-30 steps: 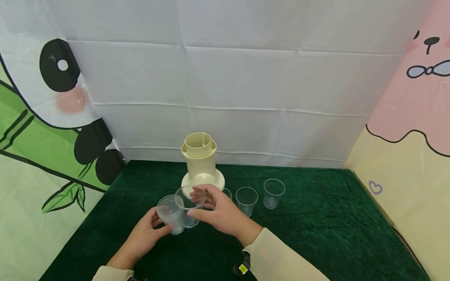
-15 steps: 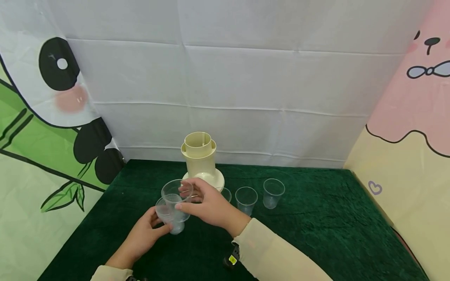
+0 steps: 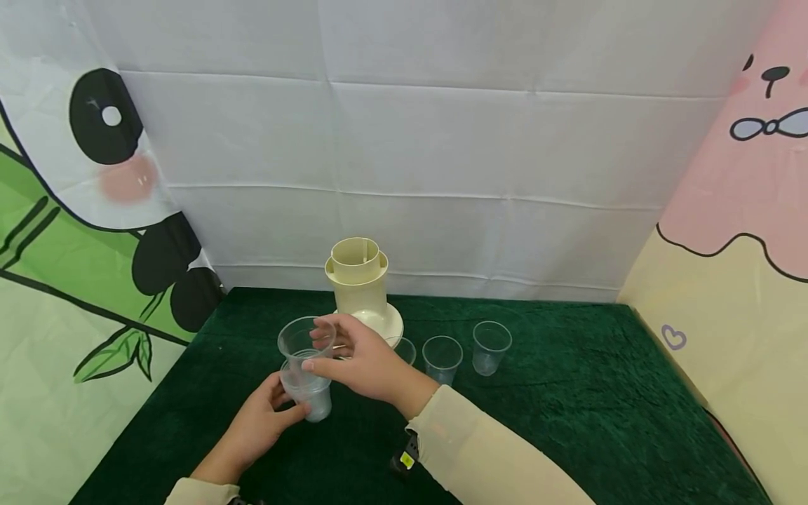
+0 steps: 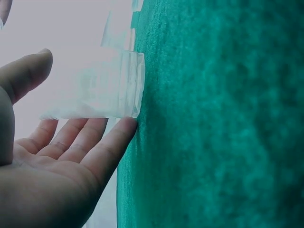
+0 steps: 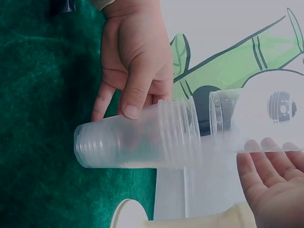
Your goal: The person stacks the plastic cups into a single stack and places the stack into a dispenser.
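Plastic cup stack point(image 5: 135, 140), clear and tapered, with layered rims point(image 5: 179, 133).

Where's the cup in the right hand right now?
In the head view, the right hand holds the clear cup left of centre, above the stack of cups in the left hand, with the cream stand behind to the right.

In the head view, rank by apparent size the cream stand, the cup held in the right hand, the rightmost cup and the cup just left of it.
1. Cream stand
2. Held cup in the right hand, perhaps only because it's nearer the camera
3. Rightmost cup and the cup just left of it: too alike to rank
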`<state>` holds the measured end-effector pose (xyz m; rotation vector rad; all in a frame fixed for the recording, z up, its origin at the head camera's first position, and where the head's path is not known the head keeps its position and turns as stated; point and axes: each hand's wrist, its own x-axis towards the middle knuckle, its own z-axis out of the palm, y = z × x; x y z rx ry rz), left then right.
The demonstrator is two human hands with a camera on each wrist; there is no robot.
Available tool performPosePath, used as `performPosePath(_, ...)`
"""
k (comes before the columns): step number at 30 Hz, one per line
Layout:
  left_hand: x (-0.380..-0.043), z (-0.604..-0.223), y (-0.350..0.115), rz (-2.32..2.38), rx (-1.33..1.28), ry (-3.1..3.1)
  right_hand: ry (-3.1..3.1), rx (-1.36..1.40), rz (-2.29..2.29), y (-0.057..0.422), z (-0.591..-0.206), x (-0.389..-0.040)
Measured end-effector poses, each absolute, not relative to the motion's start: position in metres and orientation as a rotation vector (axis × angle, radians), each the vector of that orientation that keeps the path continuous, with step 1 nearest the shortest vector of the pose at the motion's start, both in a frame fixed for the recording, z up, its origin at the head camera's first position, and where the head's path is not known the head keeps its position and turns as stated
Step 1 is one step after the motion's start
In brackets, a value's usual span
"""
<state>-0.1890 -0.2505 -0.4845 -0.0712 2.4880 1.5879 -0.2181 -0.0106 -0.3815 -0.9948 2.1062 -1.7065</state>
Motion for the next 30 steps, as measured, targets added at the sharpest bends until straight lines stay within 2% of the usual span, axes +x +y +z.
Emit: performPosePath(30,-0.187,-0.486,-0.249,1.600,-0.057,2.503,2.088,-0.928,-1.738,-0.023,-0.394,-0.220)
